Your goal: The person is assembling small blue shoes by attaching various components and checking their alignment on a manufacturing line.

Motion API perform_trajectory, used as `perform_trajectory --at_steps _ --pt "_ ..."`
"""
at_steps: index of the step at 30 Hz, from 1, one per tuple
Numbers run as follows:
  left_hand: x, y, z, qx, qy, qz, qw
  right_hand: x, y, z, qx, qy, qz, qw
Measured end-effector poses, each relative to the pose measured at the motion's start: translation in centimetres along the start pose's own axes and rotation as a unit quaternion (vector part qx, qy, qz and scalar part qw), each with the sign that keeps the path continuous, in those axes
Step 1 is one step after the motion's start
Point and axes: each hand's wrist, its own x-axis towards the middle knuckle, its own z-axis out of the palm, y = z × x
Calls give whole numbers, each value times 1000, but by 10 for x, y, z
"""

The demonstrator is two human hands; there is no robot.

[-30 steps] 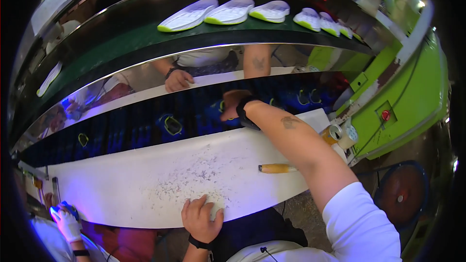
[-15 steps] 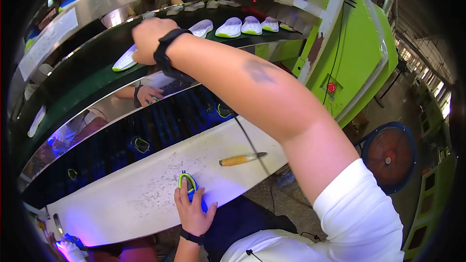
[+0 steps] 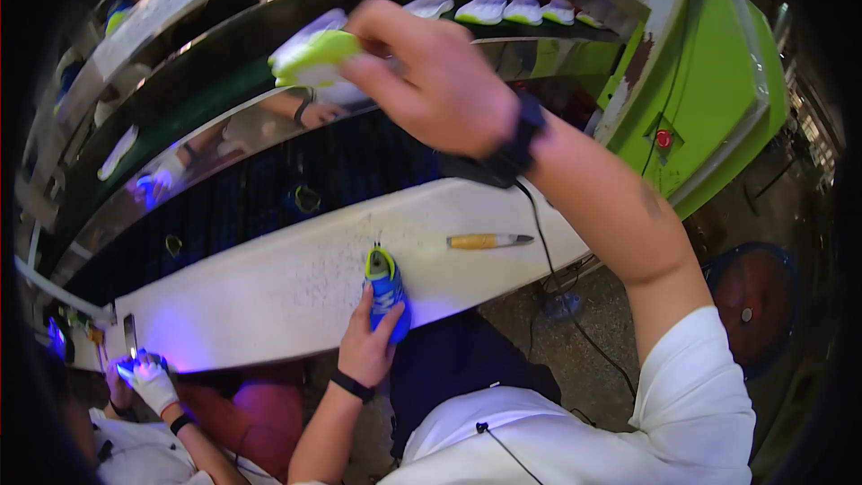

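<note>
At the white bench's front edge, my left hand [image 3: 365, 348] grips a blue shoe upper [image 3: 387, 291] with pale lacing and a lime-green collar. Thumb and fingers lie on either side of it. My right hand [image 3: 440, 81] is raised above the rail between conveyor and bench, blurred by motion. Pinched in it is a shoe sole [image 3: 314, 59], white with a lime-green underside. Behind that, another white sole [image 3: 316, 29] partly shows. A yellow-handled knife [image 3: 476, 241] lies on the bench, right of the upper.
More white soles [image 3: 480, 7] line the dark green conveyor at the back. Below it, a dark roller track carries lime-collared uppers [image 3: 305, 198]. A co-worker's gloved hand [image 3: 154, 386] works under blue light at lower left. A green machine with a red button [image 3: 664, 138] stands right; a cable hangs nearby.
My right hand has come back from the conveyor, nearer me and rightward, bringing a sole with it. My left hand has the blue upper turned so its laced front shows.
</note>
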Motion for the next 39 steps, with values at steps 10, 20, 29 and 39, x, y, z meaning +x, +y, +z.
perform_trajectory --at_steps 10,20,29,39 --pt "83 18 -8 -445 163 -133 870 -279 -22 17 299 145 433 838" --pt "67 51 19 -356 127 -13 926 -287 -58 15 436 89 455 771" --pt "47 96 -23 -169 124 -95 973 -277 -70 23 408 -6 440 800" --pt "0 101 7 -305 164 -96 933 -294 -88 36 331 -16 404 853"
